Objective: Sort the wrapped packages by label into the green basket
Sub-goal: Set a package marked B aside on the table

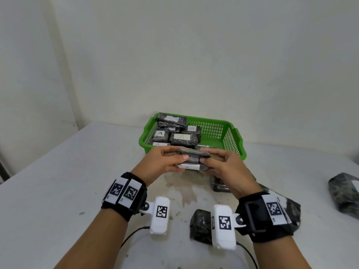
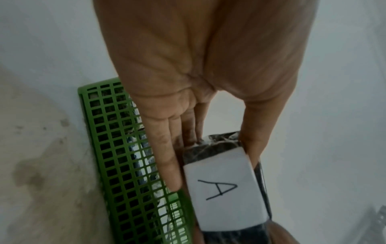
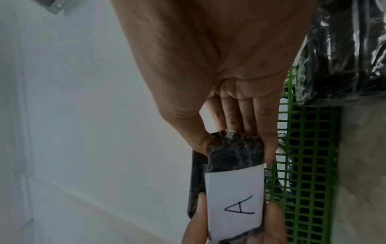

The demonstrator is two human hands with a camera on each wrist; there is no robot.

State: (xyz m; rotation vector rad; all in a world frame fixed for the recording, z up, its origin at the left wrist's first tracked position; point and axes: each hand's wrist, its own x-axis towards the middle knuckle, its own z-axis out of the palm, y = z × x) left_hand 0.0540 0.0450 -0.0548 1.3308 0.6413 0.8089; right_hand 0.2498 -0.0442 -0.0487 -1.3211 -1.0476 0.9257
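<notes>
Black film wraps the package (image 1: pixel 191 159) that the left hand (image 1: pixel 161 162) and right hand (image 1: pixel 229 167) pinch by its two ends, its white label (image 2: pixel 224 189) marked A facing down. It hangs just before the green basket (image 1: pixel 236 141), where other A-marked packages (image 1: pixel 182 137) lie. Loose packages (image 1: pixel 201 226) rest on the tabletop (image 1: pixel 68 181).

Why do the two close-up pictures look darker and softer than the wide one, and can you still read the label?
Head view: bright, even light, fairly sharp, edges bent by the wide lens. Left wrist view: dim, the basket smeared, yet the label plainly reads A. Right wrist view: dim and soft too, glare on the wrapped package at upper right, and the label still reads A.
</notes>
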